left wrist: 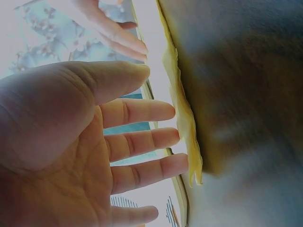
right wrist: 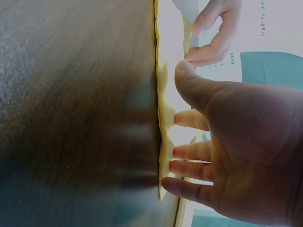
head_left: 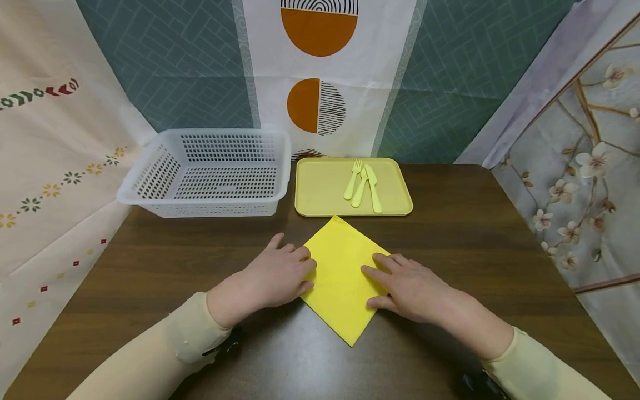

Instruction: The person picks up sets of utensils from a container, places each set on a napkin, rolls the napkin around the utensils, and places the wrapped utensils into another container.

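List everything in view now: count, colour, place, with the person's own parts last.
Wood-grain table: 1, dark brown, across the foreground.
Perforated rectangular plastic basket: 1, white, far left on the table.
Shallow rectangular tray: 1, yellow, right of the basket.
Slim fork, spoon and knife: 1 each, pale yellow, on the tray's right half.
Folded square sheet, cloth or paper: 1, bright yellow, in front of the tray.
Geometric-patterned cloth: 1, teal, white and orange-brown, behind the table.
Motif-decorated cloth: cream, left side.
Blossom-printed cloth: pale grey, right side.
Bare left hand: 1, at the sheet's left side.
Bare right hand: 1, at its right side.
Long sleeves: 2, pale cream, on the forearms.
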The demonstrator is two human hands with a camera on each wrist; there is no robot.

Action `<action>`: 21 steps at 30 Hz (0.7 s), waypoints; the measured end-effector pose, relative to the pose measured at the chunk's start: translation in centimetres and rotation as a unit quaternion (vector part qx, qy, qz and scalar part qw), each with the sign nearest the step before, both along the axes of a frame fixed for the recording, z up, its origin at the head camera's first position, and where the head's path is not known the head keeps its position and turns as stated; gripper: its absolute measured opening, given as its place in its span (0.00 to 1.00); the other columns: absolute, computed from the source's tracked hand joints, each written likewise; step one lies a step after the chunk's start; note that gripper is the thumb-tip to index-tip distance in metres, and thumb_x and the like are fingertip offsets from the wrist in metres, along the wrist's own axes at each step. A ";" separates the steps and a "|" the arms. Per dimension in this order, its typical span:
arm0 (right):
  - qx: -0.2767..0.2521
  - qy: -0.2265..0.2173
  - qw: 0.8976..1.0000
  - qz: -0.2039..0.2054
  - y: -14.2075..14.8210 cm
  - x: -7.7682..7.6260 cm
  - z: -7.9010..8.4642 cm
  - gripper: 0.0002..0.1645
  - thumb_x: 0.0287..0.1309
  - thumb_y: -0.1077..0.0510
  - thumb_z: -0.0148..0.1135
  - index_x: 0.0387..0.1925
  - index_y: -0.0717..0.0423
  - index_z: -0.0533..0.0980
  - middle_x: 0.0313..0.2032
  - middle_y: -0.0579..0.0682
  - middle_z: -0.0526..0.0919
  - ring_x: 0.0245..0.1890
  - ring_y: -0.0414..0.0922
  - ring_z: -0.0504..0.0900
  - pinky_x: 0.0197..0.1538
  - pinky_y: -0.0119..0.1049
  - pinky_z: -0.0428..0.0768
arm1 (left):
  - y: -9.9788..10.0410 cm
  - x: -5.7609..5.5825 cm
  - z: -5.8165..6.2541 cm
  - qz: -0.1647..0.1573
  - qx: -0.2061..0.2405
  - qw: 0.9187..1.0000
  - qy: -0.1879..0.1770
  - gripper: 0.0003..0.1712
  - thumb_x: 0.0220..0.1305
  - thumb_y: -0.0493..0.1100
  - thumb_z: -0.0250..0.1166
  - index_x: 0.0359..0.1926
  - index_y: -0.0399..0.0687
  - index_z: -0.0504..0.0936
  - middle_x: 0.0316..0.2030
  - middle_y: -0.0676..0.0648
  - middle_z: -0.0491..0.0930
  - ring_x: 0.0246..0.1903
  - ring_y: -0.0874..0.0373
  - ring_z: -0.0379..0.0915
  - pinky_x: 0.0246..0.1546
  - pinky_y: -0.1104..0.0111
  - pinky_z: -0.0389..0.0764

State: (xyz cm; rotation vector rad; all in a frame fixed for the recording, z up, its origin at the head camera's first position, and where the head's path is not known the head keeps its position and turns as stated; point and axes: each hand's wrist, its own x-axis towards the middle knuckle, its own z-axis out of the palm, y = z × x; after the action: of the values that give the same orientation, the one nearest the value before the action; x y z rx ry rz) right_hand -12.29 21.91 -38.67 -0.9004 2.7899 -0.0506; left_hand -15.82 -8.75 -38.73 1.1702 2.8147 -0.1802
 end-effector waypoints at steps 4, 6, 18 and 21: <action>0.000 0.000 1.000 -0.002 0.0 0.1 0.1 0.44 0.74 0.31 0.67 0.79 0.51 0.74 0.76 0.63 0.72 0.72 0.65 0.73 0.70 0.62 0.77 | 0.0 0.0 -0.1 0.000 0.002 1.000 -0.002 0.21 0.78 0.58 0.69 0.62 0.54 0.86 0.61 0.48 0.82 0.58 0.45 0.80 0.73 0.33 0.63; 0.002 -0.001 1.000 -0.005 0.0 0.2 0.1 0.44 0.73 0.31 0.67 0.79 0.50 0.74 0.76 0.63 0.72 0.72 0.64 0.73 0.69 0.61 0.77 | 0.0 0.0 -0.1 0.001 0.001 1.000 -0.006 0.22 0.78 0.58 0.69 0.64 0.55 0.86 0.62 0.48 0.81 0.60 0.45 0.79 0.74 0.33 0.63; -0.001 -0.038 0.999 -0.016 0.2 -0.1 1.1 0.42 0.74 0.31 0.66 0.76 0.51 0.77 0.77 0.63 0.72 0.75 0.63 0.72 0.70 0.60 0.78 | -0.1 0.0 -0.2 0.002 0.001 1.000 -0.016 0.24 0.77 0.57 0.70 0.68 0.60 0.84 0.66 0.47 0.80 0.63 0.44 0.78 0.74 0.33 0.61; -0.001 -0.039 0.999 -0.012 0.2 -0.2 1.3 0.41 0.74 0.31 0.66 0.74 0.53 0.78 0.76 0.64 0.73 0.74 0.63 0.73 0.69 0.59 0.78 | -0.1 0.0 -0.2 0.003 0.005 1.000 -0.018 0.23 0.78 0.57 0.69 0.68 0.60 0.84 0.66 0.47 0.79 0.63 0.44 0.78 0.74 0.32 0.61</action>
State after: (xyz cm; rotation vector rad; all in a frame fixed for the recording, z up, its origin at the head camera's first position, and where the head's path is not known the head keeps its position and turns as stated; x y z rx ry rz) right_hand -12.49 22.09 -37.39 -0.8475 2.7284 -0.0899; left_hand -15.83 -8.83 -38.90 1.1563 2.7905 -0.1447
